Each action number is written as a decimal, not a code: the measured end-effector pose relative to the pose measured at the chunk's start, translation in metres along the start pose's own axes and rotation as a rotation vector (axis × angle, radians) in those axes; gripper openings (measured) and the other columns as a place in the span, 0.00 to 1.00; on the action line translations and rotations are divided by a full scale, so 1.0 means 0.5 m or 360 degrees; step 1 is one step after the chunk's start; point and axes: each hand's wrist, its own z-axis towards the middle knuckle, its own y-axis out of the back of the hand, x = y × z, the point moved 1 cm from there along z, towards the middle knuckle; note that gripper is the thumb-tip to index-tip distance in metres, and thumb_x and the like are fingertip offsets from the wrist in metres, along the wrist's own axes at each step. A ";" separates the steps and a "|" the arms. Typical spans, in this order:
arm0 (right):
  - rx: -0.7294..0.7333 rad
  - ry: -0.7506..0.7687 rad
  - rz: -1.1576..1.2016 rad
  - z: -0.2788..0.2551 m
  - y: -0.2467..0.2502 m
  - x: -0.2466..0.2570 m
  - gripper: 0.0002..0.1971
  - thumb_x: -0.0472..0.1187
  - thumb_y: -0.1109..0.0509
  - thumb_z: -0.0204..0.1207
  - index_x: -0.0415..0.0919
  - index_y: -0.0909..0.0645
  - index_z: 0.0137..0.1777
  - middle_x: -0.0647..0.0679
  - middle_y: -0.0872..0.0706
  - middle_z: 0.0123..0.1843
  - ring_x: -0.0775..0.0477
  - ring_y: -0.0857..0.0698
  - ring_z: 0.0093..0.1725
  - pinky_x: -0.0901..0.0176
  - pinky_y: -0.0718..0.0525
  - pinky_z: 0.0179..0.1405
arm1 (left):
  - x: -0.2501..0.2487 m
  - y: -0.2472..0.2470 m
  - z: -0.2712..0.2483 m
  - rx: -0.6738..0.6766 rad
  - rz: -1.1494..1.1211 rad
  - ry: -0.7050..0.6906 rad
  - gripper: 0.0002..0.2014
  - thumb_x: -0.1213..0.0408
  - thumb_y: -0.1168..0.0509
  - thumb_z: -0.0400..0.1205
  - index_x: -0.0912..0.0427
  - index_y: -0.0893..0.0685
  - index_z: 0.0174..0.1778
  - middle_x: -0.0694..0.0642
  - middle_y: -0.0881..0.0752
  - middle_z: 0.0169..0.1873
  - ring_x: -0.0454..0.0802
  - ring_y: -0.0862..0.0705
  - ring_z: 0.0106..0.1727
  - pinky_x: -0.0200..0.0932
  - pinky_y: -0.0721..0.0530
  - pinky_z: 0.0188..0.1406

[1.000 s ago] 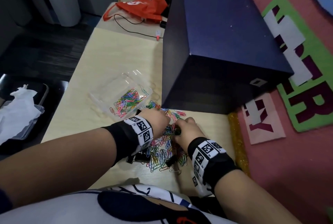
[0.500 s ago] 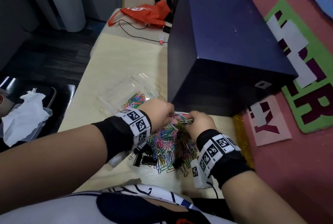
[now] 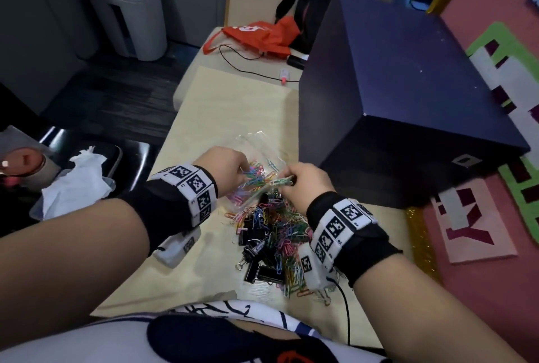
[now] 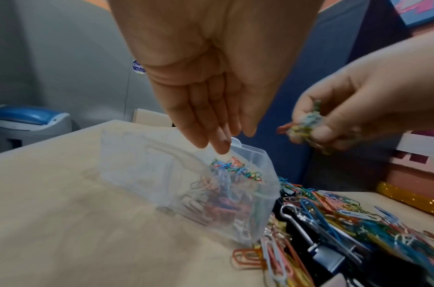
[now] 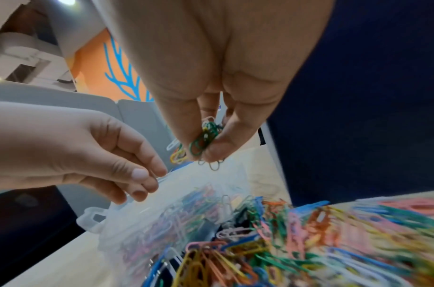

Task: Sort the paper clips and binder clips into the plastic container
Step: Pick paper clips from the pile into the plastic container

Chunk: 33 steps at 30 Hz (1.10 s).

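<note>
Two hands in view, the left hand (image 3: 226,168) and the right hand (image 3: 306,184). One clear plastic container (image 4: 250,196). Paper clips (image 3: 287,231): way too many to count, easily dozens. Binder clips (image 3: 264,270): several black ones, half buried, exact number unclear. One big dark blue box (image 3: 408,94).

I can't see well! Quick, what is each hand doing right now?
Left hand: open, straight fingers over the plastic container, holding nothing.
Right hand: pinching a bunch of paper clips.

dark box (image 3: 408,105) walling right, bare tabletop (image 3: 233,111) left
</note>
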 end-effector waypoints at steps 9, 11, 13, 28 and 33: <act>0.0158 0.0049 -0.0044 0.062 -0.006 0.058 0.16 0.37 0.38 0.82 0.48 0.22 0.68 0.47 0.19 0.68 0.44 0.18 0.63 0.57 0.21 0.62 | 0.025 -0.021 -0.008 -0.0008 0.0172 -0.0159 0.16 0.60 0.43 0.83 0.50 0.20 0.65 0.53 0.18 0.61 0.55 0.19 0.60 0.52 0.19 0.59; 0.0197 0.0039 -0.0146 0.064 -0.007 0.054 0.16 0.33 0.40 0.80 0.48 0.18 0.62 0.45 0.19 0.67 0.44 0.18 0.61 0.58 0.21 0.60 | 0.021 -0.038 -0.009 -0.0001 0.0370 -0.0342 0.18 0.56 0.44 0.83 0.50 0.24 0.69 0.50 0.21 0.66 0.53 0.21 0.65 0.54 0.22 0.60; 0.0389 0.0076 -0.0281 0.063 -0.020 0.053 0.20 0.29 0.41 0.78 0.50 0.18 0.63 0.44 0.19 0.67 0.42 0.17 0.59 0.58 0.20 0.56 | 0.016 -0.059 -0.010 0.0054 0.0520 -0.0461 0.21 0.50 0.45 0.84 0.50 0.29 0.73 0.48 0.25 0.71 0.51 0.26 0.70 0.56 0.26 0.64; 0.0295 -0.0048 -0.0259 -0.014 -0.026 -0.072 0.11 0.39 0.42 0.79 0.57 0.23 0.44 0.51 0.20 0.59 0.47 0.19 0.56 0.54 0.22 0.61 | -0.011 -0.072 -0.001 0.0453 0.0805 -0.0358 0.28 0.38 0.52 0.83 0.50 0.26 0.71 0.48 0.27 0.73 0.50 0.27 0.72 0.62 0.34 0.67; 0.0268 -0.0288 -0.0410 -0.031 -0.014 -0.141 0.14 0.39 0.40 0.79 0.52 0.21 0.61 0.46 0.25 0.67 0.43 0.21 0.63 0.50 0.22 0.67 | -0.047 -0.051 -0.007 0.0180 0.0741 -0.0288 0.23 0.41 0.49 0.83 0.52 0.23 0.64 0.52 0.22 0.62 0.53 0.23 0.64 0.59 0.30 0.64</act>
